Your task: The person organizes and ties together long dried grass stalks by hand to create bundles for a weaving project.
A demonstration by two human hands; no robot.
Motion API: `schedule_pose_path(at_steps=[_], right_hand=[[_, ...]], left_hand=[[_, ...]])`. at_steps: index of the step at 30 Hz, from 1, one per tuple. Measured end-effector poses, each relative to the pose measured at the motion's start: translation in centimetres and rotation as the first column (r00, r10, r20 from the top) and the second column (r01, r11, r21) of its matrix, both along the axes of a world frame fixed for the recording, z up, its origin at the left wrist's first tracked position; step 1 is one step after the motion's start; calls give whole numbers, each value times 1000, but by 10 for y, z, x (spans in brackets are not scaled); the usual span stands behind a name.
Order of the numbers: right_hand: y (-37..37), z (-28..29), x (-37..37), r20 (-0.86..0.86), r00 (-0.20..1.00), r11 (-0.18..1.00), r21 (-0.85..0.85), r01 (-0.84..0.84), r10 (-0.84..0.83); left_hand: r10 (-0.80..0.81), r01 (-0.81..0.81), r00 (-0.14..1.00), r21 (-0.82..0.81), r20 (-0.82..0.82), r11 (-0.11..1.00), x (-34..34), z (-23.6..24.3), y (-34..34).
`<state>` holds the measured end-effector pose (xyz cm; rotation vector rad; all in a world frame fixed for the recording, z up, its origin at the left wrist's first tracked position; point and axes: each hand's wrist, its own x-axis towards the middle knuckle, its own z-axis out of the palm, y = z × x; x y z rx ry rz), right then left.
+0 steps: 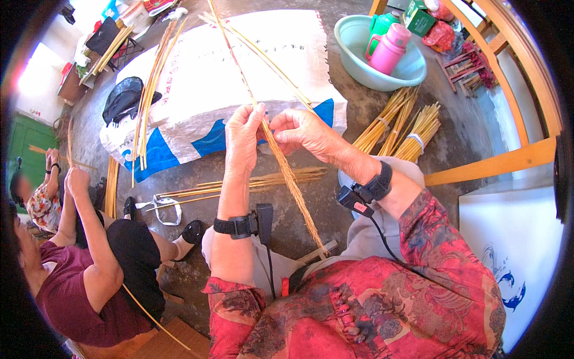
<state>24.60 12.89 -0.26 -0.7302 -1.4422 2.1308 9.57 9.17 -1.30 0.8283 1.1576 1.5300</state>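
A long straw braid (291, 178) runs between my hands, thin and stalk-like toward the far side, thicker and bristly down to my lap. My left hand (242, 139) is closed, pinching the braid between thumb and fingers. Right beside it, my right hand (306, 136) has curled fingers pressed together at the braid's right edge; its fingertips are partly hidden. Beyond my hands, loose straw stalks (269, 58) lie on a white cloth (209, 72) with blue shapes. More stalks (156, 90) rest over its left part, next to a black plastic bag (124, 100).
Straw bundles (418, 133) stand at right, below a pale blue basin (353, 66) holding a pink flask (390, 49) and a green one. A wooden frame (496, 161) rises far right. At left sits a co-worker in maroon (78, 287); another person (45, 203) sits beyond. Stalks (263, 181) lie on the floor.
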Motion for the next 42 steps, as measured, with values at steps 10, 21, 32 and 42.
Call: schedule_pose_path(at_steps=[10, 21, 32, 42], right_hand=[[-3, -1, -4, -30, 997, 997, -7, 73, -73], [4, 9, 4, 38, 996, 994, 70, -79, 76], [17, 11, 22, 102, 993, 968, 248, 38, -65], [-5, 4, 3, 75, 995, 968, 248, 44, -65]], left_hand=[[22, -31, 993, 69, 118, 997, 2, 2, -2], [-11, 9, 985, 15, 169, 1000, 2, 1, -3], [68, -74, 979, 27, 191, 997, -5, 0, -2], [119, -120, 991, 27, 65, 992, 9, 0, 1]])
